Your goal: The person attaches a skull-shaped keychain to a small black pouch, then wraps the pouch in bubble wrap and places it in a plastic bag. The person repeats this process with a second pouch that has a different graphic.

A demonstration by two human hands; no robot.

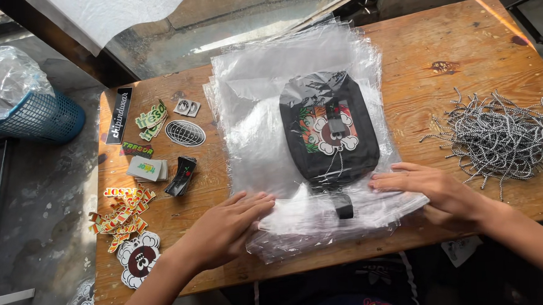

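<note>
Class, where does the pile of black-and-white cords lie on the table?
In the head view, the pile of cords lies on the wooden table toward its right edge, beyond the right hand and right of the plastic bags.

head camera, looking down, close over table [457, 31]

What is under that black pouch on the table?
The black pouch lies on a stack of clear plastic bags, apparently inside the top one. Both hands press the stack's near edge. The tabletop beneath is covered.

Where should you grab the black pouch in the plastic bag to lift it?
Probably by the black pouch's long sides, coming from above. It lies flat inside the clear bag, so only its top shows. The left hand and right hand rest on the near end.
</note>
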